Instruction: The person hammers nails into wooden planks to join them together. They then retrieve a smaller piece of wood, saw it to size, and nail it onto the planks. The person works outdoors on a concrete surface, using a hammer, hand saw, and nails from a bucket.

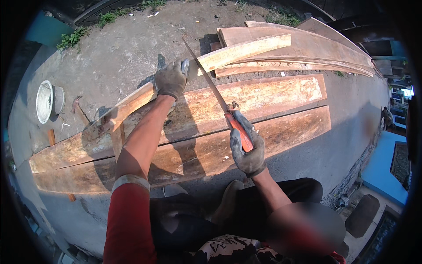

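Two hands in grey work gloves are at work over the boards. The right hand [251, 154] has its fingers clamped around the orange-red handle of one handsaw with a long, tapering metal blade [215, 93], which points up and away to the left. The left hand [170, 80] lies on a narrow, pale wooden strip [246, 51], its fingers close together and bent; I cannot tell whether they grip it. The strip shows on both sides of this hand, slanting from lower left to upper right, and the blade crosses it just right of the hand; whether it is one piece or two is hidden.

Below lie two long, wide, weathered brown boards, an upper one [263, 97] and a lower one [288, 131], side by side with a thin dark gap between. Two small wooden ends, one above [51, 137] and one below [71, 197], poke out from the boards' left part. The left forearm [147, 136] covers part of both boards, and shadows fall across them.

At upper right, near the strip's far end, is one stack of at least three broad planks [303, 46]. At left, on the grey ground [118, 48], are one tipped white basin [45, 102] and one hammer with a reddish head [81, 112].
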Tool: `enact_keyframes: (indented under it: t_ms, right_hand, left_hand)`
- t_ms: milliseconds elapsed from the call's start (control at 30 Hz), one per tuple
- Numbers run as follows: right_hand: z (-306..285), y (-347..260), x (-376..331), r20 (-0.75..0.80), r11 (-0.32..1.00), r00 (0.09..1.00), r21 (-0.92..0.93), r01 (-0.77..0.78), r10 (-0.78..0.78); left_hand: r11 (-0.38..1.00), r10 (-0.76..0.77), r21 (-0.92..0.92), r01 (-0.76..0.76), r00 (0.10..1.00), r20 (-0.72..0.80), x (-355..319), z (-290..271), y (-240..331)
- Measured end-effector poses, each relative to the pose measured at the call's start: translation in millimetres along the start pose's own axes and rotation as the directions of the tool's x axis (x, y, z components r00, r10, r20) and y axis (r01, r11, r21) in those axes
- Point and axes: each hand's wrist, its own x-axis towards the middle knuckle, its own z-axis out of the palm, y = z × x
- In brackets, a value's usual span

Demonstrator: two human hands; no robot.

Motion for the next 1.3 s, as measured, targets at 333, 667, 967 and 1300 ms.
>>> enact_keyframes:
  t_ms: [333, 667, 967, 1300]
  right_hand:
    - [-23, -7, -58, 0.020, 0.998, 1.000, -0.054, -0.019, 0.020]
    - [-28, -2, -59, 0.033, 0.991, 0.993, 0.070, -0.112, 0.110]
    - [-6, 17, 19, 0.098, 0.972, 0.972, -0.124, -0.202, 0.214]
    - [21, 21, 77, 0.079, 0.985, 0.995, -0.167, -0.046, 0.060]
  left_hand:
    - [1.000, -0.024, 0.006, 0.024, 0.999, 0.034, 18, -5, 3]
    - [0.996, -0.081, 0.036, 0.077, 0.989, 0.126, 31, -9, 3]
    - [0.998, -0.063, 0.022, 0.061, 0.994, 0.093, 23, 2, -9]
    - [1.000, -0.014, 0.006, 0.014, 1.000, -0.015, 10, 11, -12]
